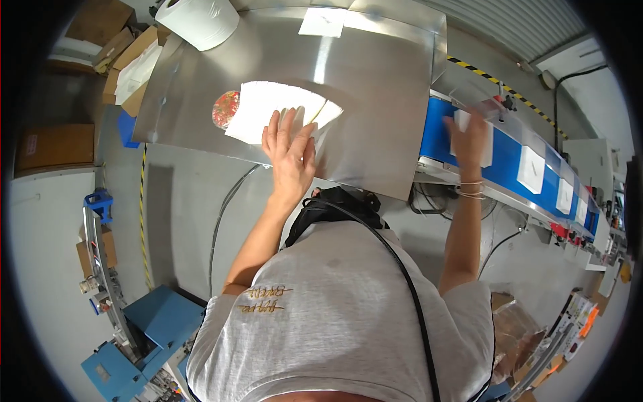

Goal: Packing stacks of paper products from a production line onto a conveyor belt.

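Observation:
My left hand [291, 147] lies with fingers spread on a fan of overlapping flat white pieces [261, 110], pressing on its near side. The fan rests on the metal table [375, 100]; a thin yellowish strip shows near its right end. Touching the fan's left end is a round, clear-looking thing with red and multicoloured specks [226, 109]. Over the near end of the blue conveyor belt [435, 127], my right hand [469, 137] is at a flat white piece [487, 147]. Its fingers are blurred, so whether they grip the piece cannot be made out.
More white pieces [531, 171] lie spaced along the belt, under a clear guard. A large white roll [199, 23] stands at the table's far left, and a white sheet [321, 22] lies at its far edge. Open cardboard boxes [134, 70] are left of the table. A black cable crosses my front.

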A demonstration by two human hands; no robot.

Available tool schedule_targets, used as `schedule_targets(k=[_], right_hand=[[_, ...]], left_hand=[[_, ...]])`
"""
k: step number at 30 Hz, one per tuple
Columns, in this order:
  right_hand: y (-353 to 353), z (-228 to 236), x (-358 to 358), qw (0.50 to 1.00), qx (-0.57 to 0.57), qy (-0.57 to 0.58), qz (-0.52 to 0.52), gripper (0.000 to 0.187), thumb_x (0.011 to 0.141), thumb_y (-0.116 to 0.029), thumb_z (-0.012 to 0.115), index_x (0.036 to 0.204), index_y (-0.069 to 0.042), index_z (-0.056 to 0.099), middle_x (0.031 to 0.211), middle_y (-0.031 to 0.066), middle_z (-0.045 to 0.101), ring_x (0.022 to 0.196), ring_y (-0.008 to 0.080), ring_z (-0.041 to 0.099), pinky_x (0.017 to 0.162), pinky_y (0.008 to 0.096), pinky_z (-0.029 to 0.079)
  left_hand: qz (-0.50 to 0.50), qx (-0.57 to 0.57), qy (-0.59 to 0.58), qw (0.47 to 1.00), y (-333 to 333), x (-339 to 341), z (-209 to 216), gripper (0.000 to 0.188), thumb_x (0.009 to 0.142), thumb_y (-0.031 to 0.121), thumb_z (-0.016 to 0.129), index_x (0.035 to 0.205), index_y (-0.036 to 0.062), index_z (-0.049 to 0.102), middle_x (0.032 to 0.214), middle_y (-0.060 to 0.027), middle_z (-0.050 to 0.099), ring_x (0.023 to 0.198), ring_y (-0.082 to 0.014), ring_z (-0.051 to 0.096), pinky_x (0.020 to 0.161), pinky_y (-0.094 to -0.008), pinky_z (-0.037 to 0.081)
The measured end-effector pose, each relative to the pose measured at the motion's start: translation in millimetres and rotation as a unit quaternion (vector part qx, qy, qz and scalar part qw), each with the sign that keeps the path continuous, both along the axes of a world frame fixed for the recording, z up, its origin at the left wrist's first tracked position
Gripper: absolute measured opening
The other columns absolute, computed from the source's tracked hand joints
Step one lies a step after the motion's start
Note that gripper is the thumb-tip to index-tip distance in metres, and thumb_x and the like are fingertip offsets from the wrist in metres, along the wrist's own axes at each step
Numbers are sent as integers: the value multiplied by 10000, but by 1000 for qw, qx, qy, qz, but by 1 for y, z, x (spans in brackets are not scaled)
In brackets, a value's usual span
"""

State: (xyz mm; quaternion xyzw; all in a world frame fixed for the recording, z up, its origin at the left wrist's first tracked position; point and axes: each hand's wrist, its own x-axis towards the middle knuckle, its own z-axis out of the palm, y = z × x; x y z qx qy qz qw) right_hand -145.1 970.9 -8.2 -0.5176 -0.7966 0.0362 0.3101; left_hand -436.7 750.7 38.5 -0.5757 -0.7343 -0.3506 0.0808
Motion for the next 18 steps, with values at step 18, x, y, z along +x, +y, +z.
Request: schedule_targets(k=[18], right_hand=[[24,-34,23,965,-211,71,-140,404,838,-358,654,1011,-1,580,919,184,617,851,311,590,768,389,467]], left_hand=[[22,5,-5,1000,-3,-17,0,313,771,-2,628,1078,56,644,1332,-156,458,1286,-384,340,1053,-510,251]])
